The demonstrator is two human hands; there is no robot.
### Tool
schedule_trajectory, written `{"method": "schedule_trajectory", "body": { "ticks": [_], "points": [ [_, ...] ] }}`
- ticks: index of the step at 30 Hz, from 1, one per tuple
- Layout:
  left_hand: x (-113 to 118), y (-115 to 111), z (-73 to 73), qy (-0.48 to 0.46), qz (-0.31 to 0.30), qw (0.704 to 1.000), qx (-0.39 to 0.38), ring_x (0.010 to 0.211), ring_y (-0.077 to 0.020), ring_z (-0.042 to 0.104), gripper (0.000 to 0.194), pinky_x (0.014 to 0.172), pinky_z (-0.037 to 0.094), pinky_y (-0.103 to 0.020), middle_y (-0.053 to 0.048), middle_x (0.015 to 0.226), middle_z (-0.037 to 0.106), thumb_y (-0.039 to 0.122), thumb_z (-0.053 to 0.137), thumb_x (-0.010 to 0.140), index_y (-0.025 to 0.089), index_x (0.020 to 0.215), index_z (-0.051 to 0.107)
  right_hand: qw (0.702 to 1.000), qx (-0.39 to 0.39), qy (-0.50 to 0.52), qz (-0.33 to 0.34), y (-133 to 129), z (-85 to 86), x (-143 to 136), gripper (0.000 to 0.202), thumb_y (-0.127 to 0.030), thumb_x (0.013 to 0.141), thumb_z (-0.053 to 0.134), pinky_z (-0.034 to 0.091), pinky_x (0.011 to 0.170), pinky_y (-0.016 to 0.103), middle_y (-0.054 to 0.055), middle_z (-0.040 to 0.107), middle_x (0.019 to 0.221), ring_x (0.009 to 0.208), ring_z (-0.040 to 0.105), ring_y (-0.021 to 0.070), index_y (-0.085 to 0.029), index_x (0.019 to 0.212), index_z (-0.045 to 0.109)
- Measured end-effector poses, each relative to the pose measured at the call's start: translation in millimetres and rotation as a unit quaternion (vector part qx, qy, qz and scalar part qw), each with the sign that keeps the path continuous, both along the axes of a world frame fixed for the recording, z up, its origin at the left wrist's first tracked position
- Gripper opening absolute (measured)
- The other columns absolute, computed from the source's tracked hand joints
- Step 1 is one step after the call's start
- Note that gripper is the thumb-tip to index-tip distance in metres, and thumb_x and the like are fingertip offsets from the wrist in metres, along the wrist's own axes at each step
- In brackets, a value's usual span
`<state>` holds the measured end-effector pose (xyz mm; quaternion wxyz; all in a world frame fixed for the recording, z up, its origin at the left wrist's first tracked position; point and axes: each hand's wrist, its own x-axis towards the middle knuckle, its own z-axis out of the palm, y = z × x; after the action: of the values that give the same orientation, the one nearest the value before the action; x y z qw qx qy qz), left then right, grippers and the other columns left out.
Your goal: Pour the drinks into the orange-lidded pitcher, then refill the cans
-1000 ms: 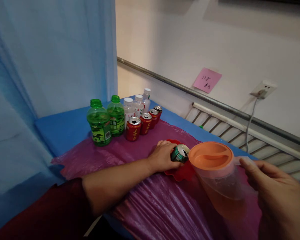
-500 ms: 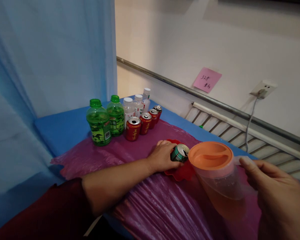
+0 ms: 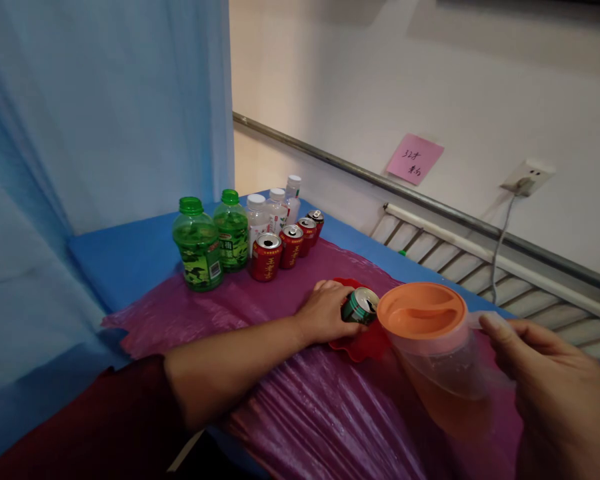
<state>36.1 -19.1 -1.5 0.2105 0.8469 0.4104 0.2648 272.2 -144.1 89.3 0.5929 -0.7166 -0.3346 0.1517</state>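
Left hand (image 3: 326,312) gripping partly hidden green can (image 3: 359,307), right hand (image 3: 557,373) holding jug (image 3: 437,357)

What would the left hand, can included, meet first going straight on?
Likely the orange-lidded pitcher, just beyond the green can in the left hand; depth between them is unclear.
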Motion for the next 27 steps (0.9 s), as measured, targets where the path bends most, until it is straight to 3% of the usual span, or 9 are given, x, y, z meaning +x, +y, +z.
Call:
{"method": "schedule_trajectory", "body": {
  "ticks": [27],
  "points": [
    [0.8, -0.8, -0.7, -0.004, 0.003, 1.0, -0.006, 0.112, -0.0326, 0.061, 0.063, 0.103, 0.041, -0.046, -0.006, 0.115, 0.072, 0.06, 0.079, 0.07, 0.026, 0.121, 0.068, 1.0, -0.003, -0.011, 0.007, 0.9, 1.2, 0.2, 0.043, -0.057, 0.058, 0.09, 0.027, 0.038, 0.02, -0.004, 0.052, 0.057, 0.05, 0.04, 0.0091, -0.019, 0.072, 0.074]
  ]
}}
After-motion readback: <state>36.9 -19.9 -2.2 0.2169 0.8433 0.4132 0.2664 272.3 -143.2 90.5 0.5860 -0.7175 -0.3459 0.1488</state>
